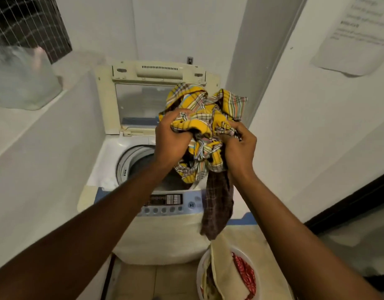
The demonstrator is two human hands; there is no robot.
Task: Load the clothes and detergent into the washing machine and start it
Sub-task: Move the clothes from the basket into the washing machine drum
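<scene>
Top-loading washing machine (165, 241) at centre, cream and white, wedged between a white ledge (46, 135) on the left and a white wall on the right. Lid (130, 98) raised upright at the back, clear pane facing forward. Round drum opening (134, 161) exposed below the lid, partly hidden by the forearms. Control panel (165, 204) along the near edge, with a dark display and a row of round buttons.

Bundle of yellow plaid cloth (199, 124) held up above the drum opening, crumpled, with a dark brown checked piece (218, 204) hanging from it down across the panel's right end. Left hand (172, 141) clenched on the bundle's left side, fingers (180, 114) curled over the cloth. Right hand (238, 148) clamped on the bundle's right side, fingers (232, 128) pinching a fold.

White laundry basket (200, 276) on the floor just in front of the machine, at lower right, holding a cream cloth (221, 271) and a red patterned cloth (245, 276). Clear plastic bag (20, 81) on the ledge at upper left. Paper notice (355, 33) on the right wall, print too blurred to read.
</scene>
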